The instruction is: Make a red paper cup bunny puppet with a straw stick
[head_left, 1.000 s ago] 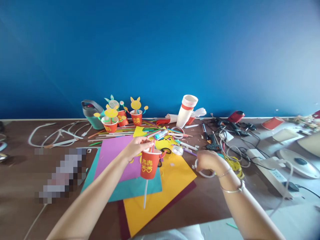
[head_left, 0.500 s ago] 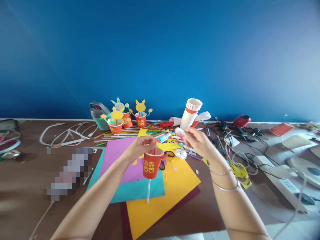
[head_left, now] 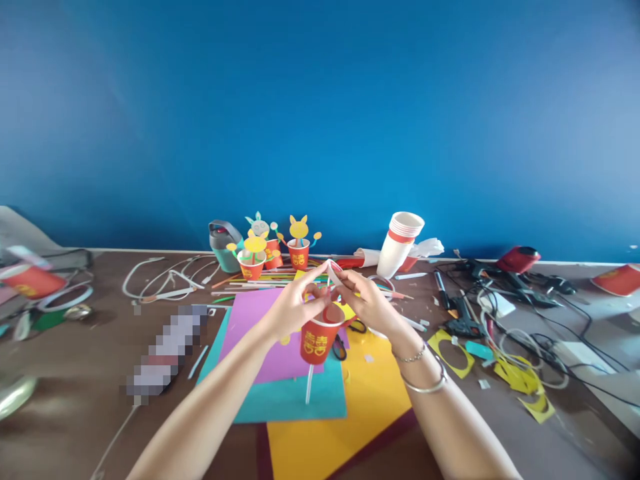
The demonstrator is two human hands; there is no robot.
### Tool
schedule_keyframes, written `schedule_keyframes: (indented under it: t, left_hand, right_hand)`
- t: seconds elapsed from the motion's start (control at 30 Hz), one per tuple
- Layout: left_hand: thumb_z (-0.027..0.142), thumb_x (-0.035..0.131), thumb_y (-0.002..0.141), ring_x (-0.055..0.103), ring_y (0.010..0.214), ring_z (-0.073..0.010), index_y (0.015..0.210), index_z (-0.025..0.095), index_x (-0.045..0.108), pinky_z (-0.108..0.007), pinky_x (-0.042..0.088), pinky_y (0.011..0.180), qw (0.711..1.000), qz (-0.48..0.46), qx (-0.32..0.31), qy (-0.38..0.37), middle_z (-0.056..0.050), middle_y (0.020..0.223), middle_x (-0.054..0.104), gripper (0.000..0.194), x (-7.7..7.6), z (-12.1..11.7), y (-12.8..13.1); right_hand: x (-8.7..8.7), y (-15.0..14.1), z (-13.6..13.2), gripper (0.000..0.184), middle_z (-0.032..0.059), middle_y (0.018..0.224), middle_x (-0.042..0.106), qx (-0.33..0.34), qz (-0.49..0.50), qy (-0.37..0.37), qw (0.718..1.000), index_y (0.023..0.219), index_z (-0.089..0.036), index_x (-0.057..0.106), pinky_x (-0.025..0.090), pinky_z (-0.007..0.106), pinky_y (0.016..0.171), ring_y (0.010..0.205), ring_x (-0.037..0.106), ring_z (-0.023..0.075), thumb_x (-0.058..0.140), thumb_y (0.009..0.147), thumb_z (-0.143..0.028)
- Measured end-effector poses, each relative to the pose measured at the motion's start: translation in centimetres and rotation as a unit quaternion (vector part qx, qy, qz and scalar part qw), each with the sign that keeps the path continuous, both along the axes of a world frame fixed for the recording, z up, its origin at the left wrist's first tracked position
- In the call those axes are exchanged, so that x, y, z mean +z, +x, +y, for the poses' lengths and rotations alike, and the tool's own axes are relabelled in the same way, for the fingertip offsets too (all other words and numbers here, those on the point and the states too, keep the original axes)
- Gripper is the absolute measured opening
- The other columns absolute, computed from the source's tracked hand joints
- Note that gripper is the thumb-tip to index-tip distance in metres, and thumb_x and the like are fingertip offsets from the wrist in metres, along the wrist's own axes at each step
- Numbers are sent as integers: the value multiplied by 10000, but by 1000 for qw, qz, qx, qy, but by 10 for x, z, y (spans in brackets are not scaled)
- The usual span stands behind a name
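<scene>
My left hand [head_left: 293, 308] holds a red paper cup [head_left: 317, 342] by its rim, above the coloured paper sheets. A white straw [head_left: 309, 385] pokes down out of the cup's bottom. My right hand [head_left: 367, 300] is at the cup's rim too, with its fingers pinched on a small white piece [head_left: 334, 272] that I cannot make out. The fingertips of both hands meet just above the cup.
Purple, teal and yellow paper sheets [head_left: 370, 393] lie under the hands. Finished red cups with paper animals [head_left: 299, 248] stand by the blue wall, next to a stack of cups [head_left: 400, 244]. A glue gun [head_left: 457, 317], cables and a power strip lie on the right. Loose straws [head_left: 260, 275] lie behind.
My right hand lifted from the tape roll on the table and came left to the cup's rim with a small white piece. The view swung left.
</scene>
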State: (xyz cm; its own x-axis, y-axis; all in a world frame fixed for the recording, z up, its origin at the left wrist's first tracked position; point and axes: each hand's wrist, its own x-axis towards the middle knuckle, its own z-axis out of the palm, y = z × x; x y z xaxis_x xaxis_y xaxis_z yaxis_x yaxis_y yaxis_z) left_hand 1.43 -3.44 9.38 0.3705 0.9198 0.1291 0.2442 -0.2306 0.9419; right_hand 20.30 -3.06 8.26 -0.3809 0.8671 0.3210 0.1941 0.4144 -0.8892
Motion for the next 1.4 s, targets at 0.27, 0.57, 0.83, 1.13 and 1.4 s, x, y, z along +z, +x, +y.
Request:
schedule_keyframes:
  t: [0.27, 0.57, 0.83, 1.13, 1.4]
  left_hand:
    - [177, 538, 832, 673, 802, -163, 1402, 210, 536, -253, 499, 773, 977, 171, 25, 128, -24, 933, 743, 570, 18, -1, 17]
    - [184, 553, 832, 685, 874, -206, 1268, 211, 651, -282, 517, 778, 969, 159, 55, 184, -65, 957, 743, 448, 1, 3, 15]
    - [157, 571, 815, 688, 836, -167, 1155, 188, 658, -245, 523, 735, 992, 45, 38, 108, -50, 980, 736, 353, 2, 7, 21]
    - [109, 546, 779, 657, 827, -155, 1079, 180, 661, -232, 504, 700, 994, 26, 22, 107, -50, 1007, 715, 329, -3, 11, 22]
    - [78, 529, 744, 684, 877, -174, 1188, 198, 643, -245, 522, 720, 993, 36, 33, 106, -58, 1102, 724, 473, -5, 11, 22]
  right_hand:
    - [2, 1, 3, 90, 13, 695, 656, -139, -73, 50, 986, 852, -193, 598, 426, 240, 579, 662, 628, 174, 532, 902, -229]
    - [6, 0, -4, 177, 46, 779, 723, -129, -83, 49, 987, 897, -203, 665, 459, 249, 625, 708, 669, 193, 523, 947, -297]
    - [4, 3, 1, 174, 77, 859, 770, -141, -96, 29, 985, 1011, -203, 682, 521, 299, 689, 817, 734, 255, 556, 922, -283]
    - [0, 3, 3, 155, 70, 848, 772, -137, -78, 24, 987, 990, -198, 679, 525, 293, 661, 742, 719, 227, 557, 918, -261]
    - [-1, 3, 3, 159, 56, 797, 758, -136, -77, 24, 987, 985, -211, 684, 523, 299, 640, 716, 704, 229, 556, 913, -273]
